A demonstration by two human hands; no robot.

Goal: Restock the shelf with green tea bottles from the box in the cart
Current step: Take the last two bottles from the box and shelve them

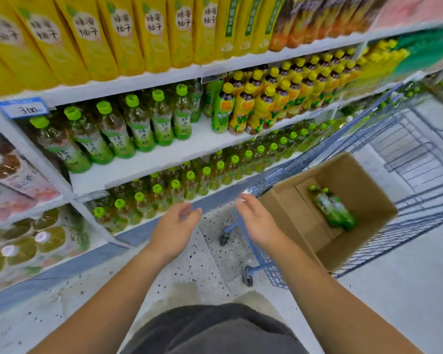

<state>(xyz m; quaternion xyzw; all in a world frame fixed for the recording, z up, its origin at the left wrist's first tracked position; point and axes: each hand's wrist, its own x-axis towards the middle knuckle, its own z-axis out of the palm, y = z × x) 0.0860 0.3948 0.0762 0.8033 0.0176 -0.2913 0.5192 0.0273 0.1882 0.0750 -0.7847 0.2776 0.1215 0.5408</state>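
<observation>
Green tea bottles lying in box: lime caps, green labels, blurred. Left hand, right hand loose, empty.

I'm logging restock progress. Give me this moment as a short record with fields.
left hand: open, empty
right hand: open, empty
box: open cardboard, sitting in the blue cart
bottles in box: apparently two, lying flat, blurred
middle shelf: green tea bottles standing at the back, bare board in front
</observation>
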